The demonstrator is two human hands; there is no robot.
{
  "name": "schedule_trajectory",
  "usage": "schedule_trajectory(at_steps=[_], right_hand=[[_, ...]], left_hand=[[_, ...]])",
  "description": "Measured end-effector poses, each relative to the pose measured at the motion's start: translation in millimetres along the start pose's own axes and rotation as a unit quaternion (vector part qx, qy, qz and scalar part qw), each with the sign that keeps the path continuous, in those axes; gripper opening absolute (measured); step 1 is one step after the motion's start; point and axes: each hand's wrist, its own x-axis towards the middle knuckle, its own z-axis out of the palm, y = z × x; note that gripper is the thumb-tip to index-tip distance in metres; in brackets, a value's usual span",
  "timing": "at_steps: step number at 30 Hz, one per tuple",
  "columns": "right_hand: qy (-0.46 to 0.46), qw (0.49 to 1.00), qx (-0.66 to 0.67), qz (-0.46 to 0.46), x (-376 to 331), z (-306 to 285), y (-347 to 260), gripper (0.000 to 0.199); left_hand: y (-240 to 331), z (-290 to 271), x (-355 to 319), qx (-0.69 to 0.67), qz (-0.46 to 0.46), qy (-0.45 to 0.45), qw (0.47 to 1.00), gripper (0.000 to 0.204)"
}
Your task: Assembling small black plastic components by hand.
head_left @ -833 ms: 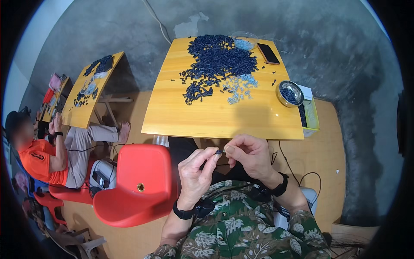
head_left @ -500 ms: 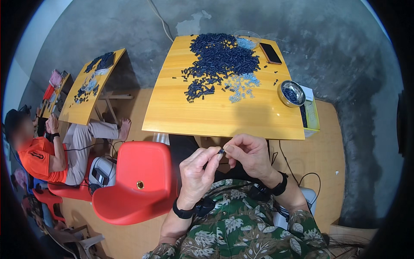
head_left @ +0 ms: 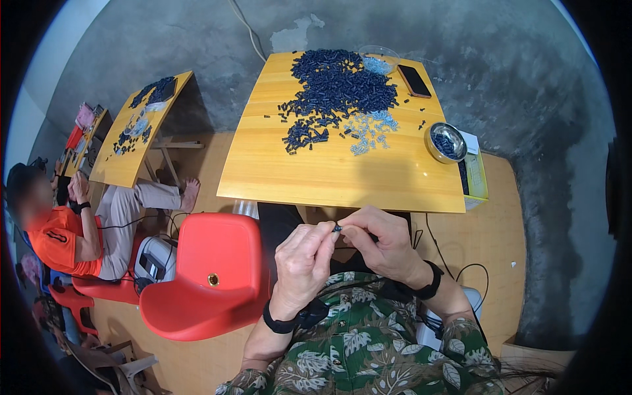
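Note:
My left hand [head_left: 301, 262] pinches a small black piece [head_left: 338, 228] between thumb and forefinger, just off the table's near edge. From the other side my right hand [head_left: 385, 242] closes its thumb and fingertips on the same piece. The fingers cover most of it, so its exact shape is hidden. Ahead on the table lies a big heap of small dark cylindrical pieces [head_left: 349, 89]. Beside the heap's near right side are small clear, pale-blue pieces [head_left: 368, 133].
The yellow wooden table [head_left: 329, 181] carries a metal bowl [head_left: 446, 143] of dark pieces, a phone [head_left: 414, 81] and a clear round dish [head_left: 380, 59]. To my left is a red chair [head_left: 220, 257]. Beyond it, a person in orange [head_left: 62, 247] sits at another table [head_left: 122, 148].
My right hand's fingers have curled in and shifted slightly toward the left hand, around the black piece. My left hand stays nearly in place.

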Motion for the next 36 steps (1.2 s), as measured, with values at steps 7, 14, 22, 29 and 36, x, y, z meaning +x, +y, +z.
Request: schedule_trajectory(at_steps=[7,14,22,29,36], right_hand=[[-0.079,0.912,0.307,0.261,4,-14,7,0.012],[-0.122,0.825,0.454,0.314,11,-15,13,0.013],[-0.136,0.809,0.460,0.340,18,-5,15,0.014],[-0.126,0.825,0.415,0.362,23,-1,14,0.016],[-0.173,0.874,0.299,0.342,38,21,45,0.019]], left_hand=[[3,-2,0,-0.036,-0.015,-0.020,0.999,0.013],[0,-2,0,-0.046,0.036,-0.019,0.998,0.014],[-11,-1,-4,-0.134,-0.057,0.016,0.989,0.012],[-23,0,-7,-0.182,-0.089,0.016,0.979,0.013],[-60,14,-19,-0.130,-0.149,0.050,0.979,0.013]])
